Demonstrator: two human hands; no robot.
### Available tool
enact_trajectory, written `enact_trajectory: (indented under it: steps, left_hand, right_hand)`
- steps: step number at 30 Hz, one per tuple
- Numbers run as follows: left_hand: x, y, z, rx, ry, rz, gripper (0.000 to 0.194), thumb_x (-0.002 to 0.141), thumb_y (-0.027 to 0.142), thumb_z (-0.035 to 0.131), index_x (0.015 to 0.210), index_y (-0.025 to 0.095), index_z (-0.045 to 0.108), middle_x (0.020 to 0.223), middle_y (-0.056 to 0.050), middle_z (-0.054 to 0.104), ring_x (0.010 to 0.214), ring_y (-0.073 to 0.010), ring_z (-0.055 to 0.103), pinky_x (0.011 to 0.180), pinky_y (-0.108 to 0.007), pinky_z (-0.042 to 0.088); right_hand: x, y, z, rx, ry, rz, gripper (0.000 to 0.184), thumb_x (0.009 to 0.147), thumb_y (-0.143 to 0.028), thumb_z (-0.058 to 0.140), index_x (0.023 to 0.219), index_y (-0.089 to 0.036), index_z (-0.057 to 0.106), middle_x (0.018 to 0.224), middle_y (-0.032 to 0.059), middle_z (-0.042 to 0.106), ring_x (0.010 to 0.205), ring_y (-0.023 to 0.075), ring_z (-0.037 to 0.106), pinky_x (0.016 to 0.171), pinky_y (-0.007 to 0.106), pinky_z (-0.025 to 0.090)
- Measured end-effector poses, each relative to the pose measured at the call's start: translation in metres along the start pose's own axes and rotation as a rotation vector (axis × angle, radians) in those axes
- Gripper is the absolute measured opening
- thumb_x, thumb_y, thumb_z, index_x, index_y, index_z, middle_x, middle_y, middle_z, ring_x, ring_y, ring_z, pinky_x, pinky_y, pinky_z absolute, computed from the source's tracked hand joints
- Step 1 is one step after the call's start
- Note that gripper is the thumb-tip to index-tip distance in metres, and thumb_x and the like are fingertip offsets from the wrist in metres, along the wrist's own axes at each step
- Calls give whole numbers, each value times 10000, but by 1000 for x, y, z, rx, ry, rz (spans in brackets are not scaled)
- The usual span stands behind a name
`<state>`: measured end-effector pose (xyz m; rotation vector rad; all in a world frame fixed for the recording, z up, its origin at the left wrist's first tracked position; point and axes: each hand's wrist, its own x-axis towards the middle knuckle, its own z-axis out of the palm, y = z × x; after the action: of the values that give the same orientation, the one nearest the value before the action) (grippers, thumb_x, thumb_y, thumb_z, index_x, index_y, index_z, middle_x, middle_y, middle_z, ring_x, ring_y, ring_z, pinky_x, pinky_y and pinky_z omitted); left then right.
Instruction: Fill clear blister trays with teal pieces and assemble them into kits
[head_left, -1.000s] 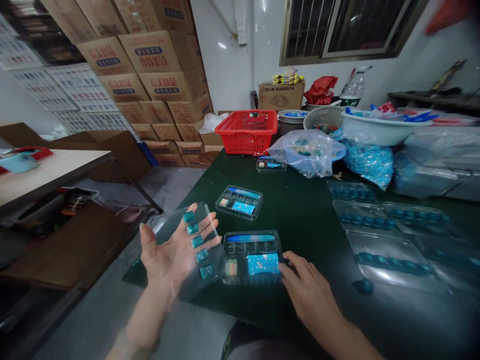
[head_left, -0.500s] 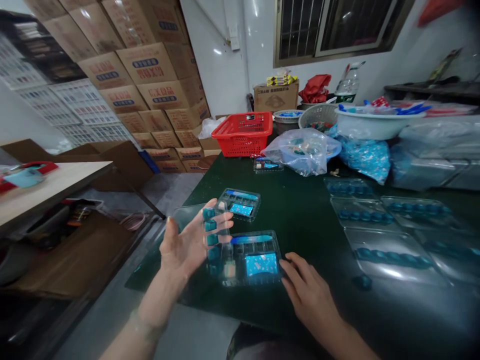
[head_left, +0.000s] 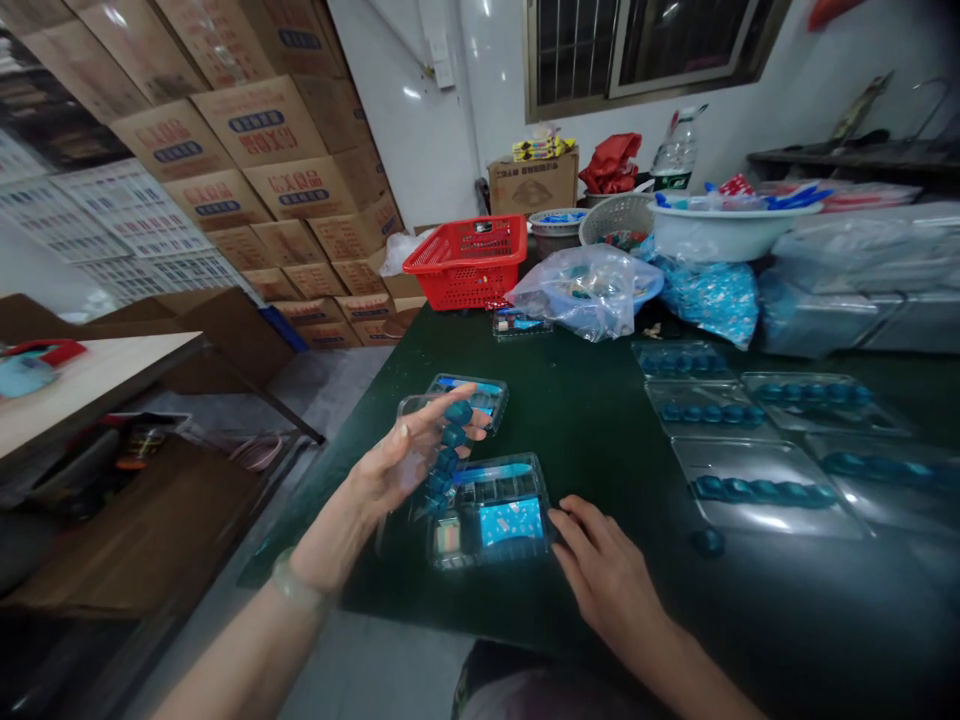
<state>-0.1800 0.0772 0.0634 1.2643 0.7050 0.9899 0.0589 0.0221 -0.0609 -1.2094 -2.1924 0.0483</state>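
Note:
My left hand grips a transparent blister tray, tilted steeply on edge. A row of teal blocks sits in its pockets, just beyond my fingers. The tray hangs over a dark green table, above a smaller tray and close to a plastic tray holding a blue strip and a blue card. My right hand lies on the table, its fingers apart, with the fingertips at that tray's right edge. A loose teal piece lies to the right.
Several transparent trays with rows of teal blocks lie at the table's right. Behind stand a red basket, a plastic bag, a white basin and a blue bag. Stacked cartons rise at the back left.
My left hand has turned the blister tray further onto its edge and carried it up and away from me. My right hand stays by the same tray. The view has swung slightly.

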Motion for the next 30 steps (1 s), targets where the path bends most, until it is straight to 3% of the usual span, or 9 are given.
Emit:
enact_trajectory:
  steps: [4, 10, 13, 16, 19, 23, 26, 30]
  left_hand:
    - [4, -1, -4, 4, 0, -21, 847, 659, 639, 467, 1315, 121, 329, 1192, -178, 496, 1100, -365, 404, 846, -440, 317]
    - [9, 3, -8, 87, -41, -1, 824, 656, 584, 534, 1301, 102, 359, 1185, -183, 510, 1078, -368, 431, 853, -431, 318]
    - [9, 10, 0, 294, -85, 41, 706, 693, 499, 550, 1285, 144, 401, 1243, -140, 478, 1136, -365, 382, 958, -463, 208]
    - [7, 9, 17, 701, -79, 49, 677, 655, 366, 636, 1278, 220, 414, 1310, -90, 418, 1214, -379, 266, 1003, -502, 64]
    - [4, -9, 33, 1049, -36, 52, 838, 528, 358, 734, 1288, 283, 388, 1281, -104, 417, 1155, -422, 300, 958, -568, 110]
    - [4, -44, 40, 1334, -79, 61, 908, 491, 527, 701, 1299, 280, 371, 1232, -168, 410, 1077, -455, 340, 856, -607, 197]
    - [7, -61, 38, 1443, -110, 55, 942, 507, 615, 637, 1319, 240, 341, 1224, -216, 391, 1086, -477, 311, 818, -610, 200]
    - [12, -68, 39, 1470, -71, 82, 1022, 473, 661, 622, 1334, 211, 306, 1240, -228, 377, 1087, -480, 303, 823, -599, 190]
  right_hand:
    - [1, -1, -1, 1, 18, 6, 268, 841, -168, 411, 1075, -173, 540, 1060, 104, 533, 889, 190, 550, 751, 326, 465]
    - [2, 0, -1, 10, 14, 1, 268, 842, -162, 406, 1078, -169, 533, 1047, 103, 536, 892, 185, 550, 759, 319, 457]
    - [1, 1, 0, 8, -9, 11, 273, 841, -166, 413, 1091, -174, 524, 1060, 101, 529, 910, 192, 542, 779, 327, 447]
    - [1, 2, 0, 25, -44, 33, 278, 842, -168, 415, 1101, -177, 517, 1076, 99, 519, 906, 195, 534, 781, 331, 441]
    - [1, 2, -1, 47, -70, 49, 284, 844, -168, 413, 1109, -174, 512, 1085, 100, 510, 901, 199, 524, 776, 335, 437]
    - [1, 2, -2, 51, -91, 68, 285, 845, -157, 407, 1109, -177, 514, 1099, 95, 502, 895, 197, 515, 777, 335, 430]
    - [1, 1, -1, 58, -101, 80, 273, 851, -160, 404, 1098, -179, 517, 1105, 88, 500, 905, 196, 509, 785, 335, 422]
    - [1, 2, 0, 63, -98, 81, 260, 851, -157, 408, 1083, -183, 521, 1095, 84, 507, 934, 201, 500, 802, 340, 410]
